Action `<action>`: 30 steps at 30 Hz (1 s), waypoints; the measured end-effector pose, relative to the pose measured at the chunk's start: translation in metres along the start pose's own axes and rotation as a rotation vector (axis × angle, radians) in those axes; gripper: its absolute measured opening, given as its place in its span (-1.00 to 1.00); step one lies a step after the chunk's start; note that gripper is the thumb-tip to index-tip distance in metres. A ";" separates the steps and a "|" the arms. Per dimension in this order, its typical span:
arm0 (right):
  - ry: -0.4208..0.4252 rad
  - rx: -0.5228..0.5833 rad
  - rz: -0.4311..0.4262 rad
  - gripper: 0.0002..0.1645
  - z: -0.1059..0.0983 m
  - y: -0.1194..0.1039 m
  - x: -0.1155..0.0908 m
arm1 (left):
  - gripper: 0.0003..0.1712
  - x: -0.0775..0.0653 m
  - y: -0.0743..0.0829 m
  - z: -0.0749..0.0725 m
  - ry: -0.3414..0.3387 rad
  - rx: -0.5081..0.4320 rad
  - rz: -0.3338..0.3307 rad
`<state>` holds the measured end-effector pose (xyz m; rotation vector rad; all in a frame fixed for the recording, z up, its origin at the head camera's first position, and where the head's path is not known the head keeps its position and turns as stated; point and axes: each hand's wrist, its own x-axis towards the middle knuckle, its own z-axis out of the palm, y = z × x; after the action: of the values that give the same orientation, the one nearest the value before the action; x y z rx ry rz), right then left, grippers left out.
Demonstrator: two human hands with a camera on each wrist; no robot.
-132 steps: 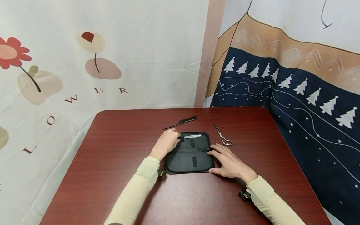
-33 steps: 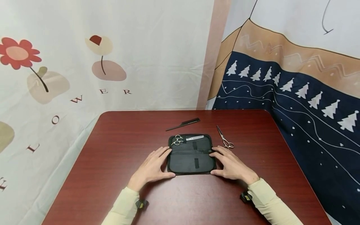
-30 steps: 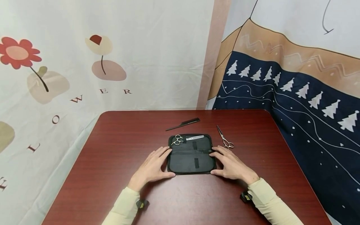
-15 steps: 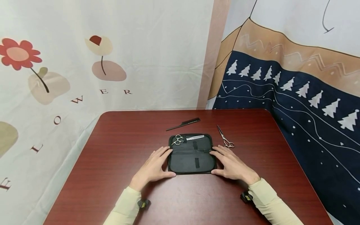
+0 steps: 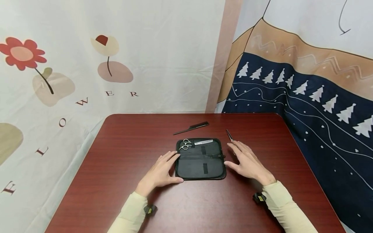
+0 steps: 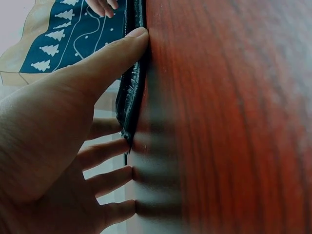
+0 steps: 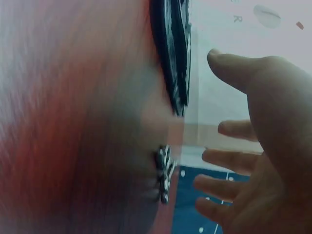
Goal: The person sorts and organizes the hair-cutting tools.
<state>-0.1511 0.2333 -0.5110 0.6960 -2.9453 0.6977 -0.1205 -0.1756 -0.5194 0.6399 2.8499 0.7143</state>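
Observation:
A black zip case lies spread flat on the table, with silver thinning shears tucked under a strap along its far side. My left hand rests at the case's left edge, fingers spread and thumb on the near corner, as the left wrist view also shows. My right hand hovers right of the case, over a pair of scissors; its fingers hide the handles in the head view. The right wrist view shows that hand's fingers apart and empty, with the scissors' handle rings on the table beneath.
A black tail comb lies behind the case. The brown-red table has rounded far corners. Printed curtains, one pale with flowers and one navy with trees, hang behind it.
My right hand has left the case's right edge and moved right and up over the scissors. The left hand, which earlier covered the shears' handles, has stayed at the left edge for the last second.

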 end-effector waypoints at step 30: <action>-0.011 -0.161 0.131 -0.27 -0.004 0.027 0.017 | 0.25 0.000 0.002 -0.002 -0.015 -0.014 -0.008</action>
<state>-0.1778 0.2491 -0.5167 0.4992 -3.0355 0.4569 -0.1206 -0.1749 -0.5172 0.6282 2.8297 0.7249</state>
